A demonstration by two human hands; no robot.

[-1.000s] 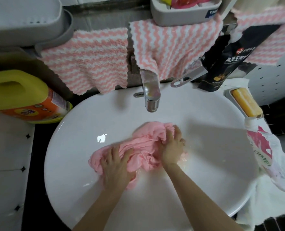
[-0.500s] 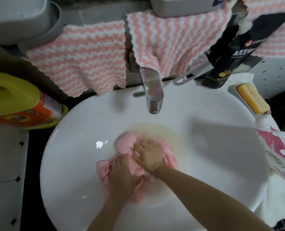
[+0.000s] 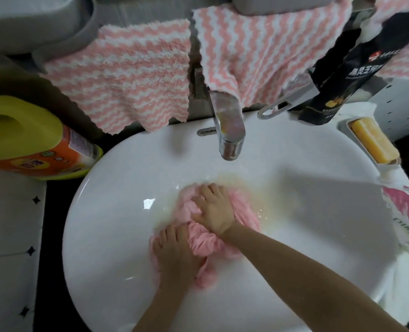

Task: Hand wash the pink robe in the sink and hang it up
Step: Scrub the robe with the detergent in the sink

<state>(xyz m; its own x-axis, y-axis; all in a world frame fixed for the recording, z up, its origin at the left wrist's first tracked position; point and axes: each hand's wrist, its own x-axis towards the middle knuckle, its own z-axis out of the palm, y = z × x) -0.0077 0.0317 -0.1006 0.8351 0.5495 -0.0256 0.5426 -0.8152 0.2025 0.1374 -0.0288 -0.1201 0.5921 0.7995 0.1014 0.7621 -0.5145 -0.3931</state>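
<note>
White basin sink (image 3: 107, 236), chrome faucet (image 3: 227, 130) at its back edge. Pink robe (image 3: 202, 244) bunched up wet in the bowl, just in front of the faucet, cloudy yellowish water around it. Right hand (image 3: 214, 212) on the part of the bunch nearer the faucet, fingers bent down over the fabric, gripping it. Left hand (image 3: 177, 256) on the part farther from the faucet, fingers close together and curled into the cloth. Hands nearly touching. Yellow detergent jug (image 3: 23, 137) left of the faucet, off the sink. Two pink-white striped cloths (image 3: 136, 75) hang behind the faucet. Black pouch (image 3: 347, 68) and yellow soap bar (image 3: 373, 143) right of the faucet.
</note>
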